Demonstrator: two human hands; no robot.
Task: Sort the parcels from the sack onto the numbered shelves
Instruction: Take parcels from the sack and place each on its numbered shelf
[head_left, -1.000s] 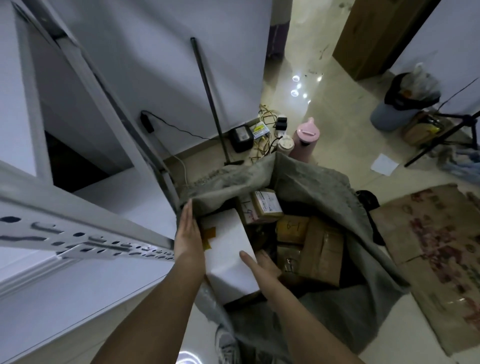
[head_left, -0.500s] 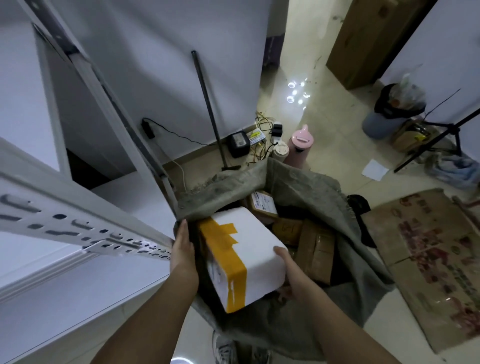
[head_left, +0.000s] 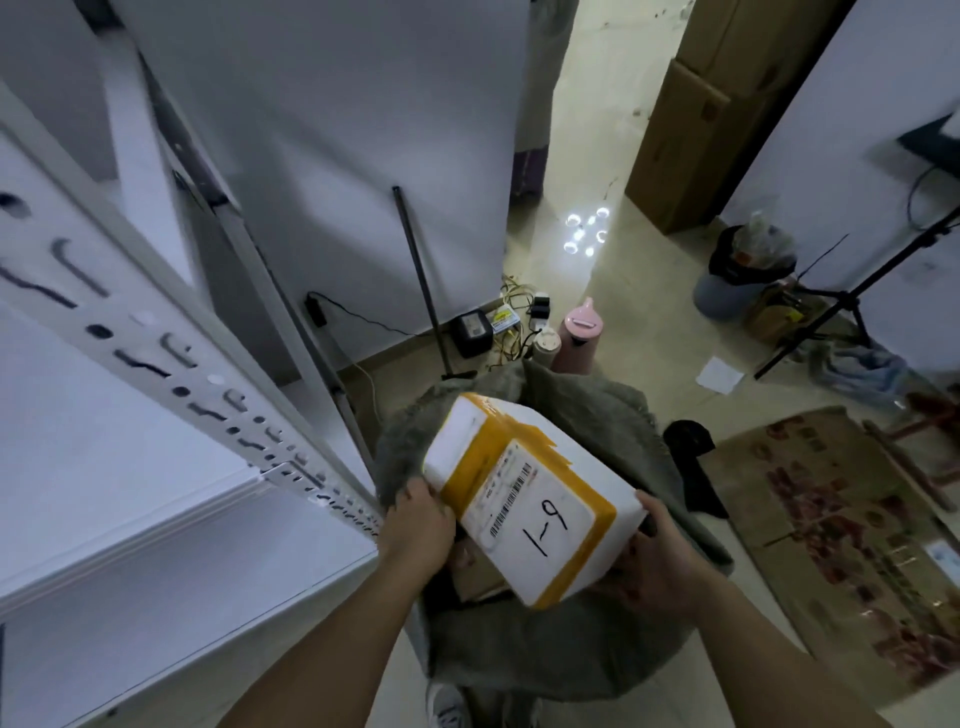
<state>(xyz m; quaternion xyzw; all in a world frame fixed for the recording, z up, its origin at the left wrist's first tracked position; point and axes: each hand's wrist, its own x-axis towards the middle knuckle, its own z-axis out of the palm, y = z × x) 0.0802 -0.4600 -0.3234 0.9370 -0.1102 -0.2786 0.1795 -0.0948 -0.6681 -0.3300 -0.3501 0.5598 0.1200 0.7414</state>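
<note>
box held over sack

both hands on the white box (head_left: 535, 493), held above the open grey sack (head_left: 571, 639). left hand (head_left: 421, 530) curls round the box's near-left edge, right hand (head_left: 654, 566) grips its lower right corner. box is tilted, yellow tape round it, label up, handwritten "1-9". white shelf (head_left: 171, 561) sits left of the sack. pink bottle (head_left: 579, 338) stands beyond the sack.

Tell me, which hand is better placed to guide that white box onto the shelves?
Probably the left hand: it grips the white box on the side nearest the white shelves. The right hand holds the far side.
</note>
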